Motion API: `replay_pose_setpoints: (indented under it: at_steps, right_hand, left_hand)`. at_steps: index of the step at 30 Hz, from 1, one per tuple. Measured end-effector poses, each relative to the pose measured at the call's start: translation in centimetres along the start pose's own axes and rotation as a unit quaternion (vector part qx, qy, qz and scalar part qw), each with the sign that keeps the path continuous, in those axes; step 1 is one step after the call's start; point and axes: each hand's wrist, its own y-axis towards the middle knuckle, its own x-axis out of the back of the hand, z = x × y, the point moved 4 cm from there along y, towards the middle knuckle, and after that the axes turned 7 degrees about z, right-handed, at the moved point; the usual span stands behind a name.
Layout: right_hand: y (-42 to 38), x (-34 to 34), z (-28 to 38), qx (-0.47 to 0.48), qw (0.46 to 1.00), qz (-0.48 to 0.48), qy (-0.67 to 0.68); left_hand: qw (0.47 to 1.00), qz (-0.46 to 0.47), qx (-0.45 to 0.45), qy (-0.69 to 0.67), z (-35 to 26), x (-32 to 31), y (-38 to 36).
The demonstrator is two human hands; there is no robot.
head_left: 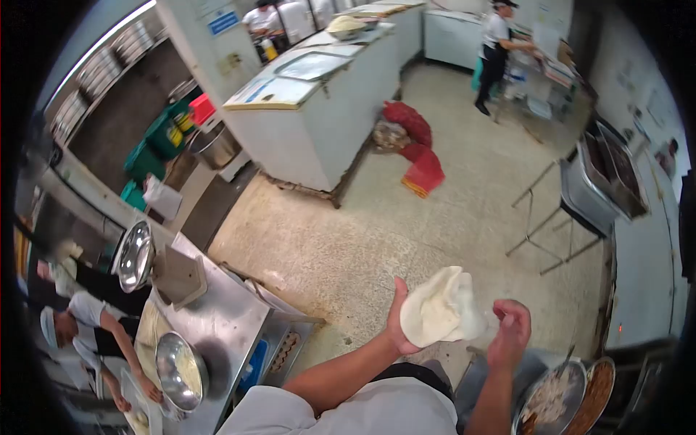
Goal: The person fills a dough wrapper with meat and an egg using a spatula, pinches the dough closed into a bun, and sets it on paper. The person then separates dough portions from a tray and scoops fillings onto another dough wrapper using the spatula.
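Observation:
A flat, floppy piece of pale dough (435, 310) with folded edges lies over my left hand (400, 319), whose thumb points up beside it. The dough covers most of that hand's fingers. Just right of the dough, my right hand (510, 330) is raised with its fingers curled, apart from the dough; whether anything small is between them cannot be made out. Below my right hand, at the bottom right, are a metal bowl of pale pieces (554, 399) and a pan of brown food (594, 395).
At left, a steel table (225, 319) holds a metal bowl (181, 370); a person in a cap (90, 319) works there. White freezers (304, 130) stand ahead, with red sacks (420, 152) on the floor. Another person (496, 54) stands far right, beyond a metal stand (580, 188).

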Motion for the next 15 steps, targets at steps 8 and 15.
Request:
replay_pose_setpoints:
  at_steps: [8, 15]
  right_hand:
    - [5.4, -15.2, -12.8, -0.437, 0.669, 0.224, 0.558]
    - [17.1, -20.1, -18.6, -0.509, 0.674, 0.38, 0.377]
  left_hand:
    - [0.984, -0.132, -0.094, 0.075, -10.0, 7.1, -1.5]
    - [0.931, -0.288, -0.155, 0.164, -18.6, 7.8, 2.7]
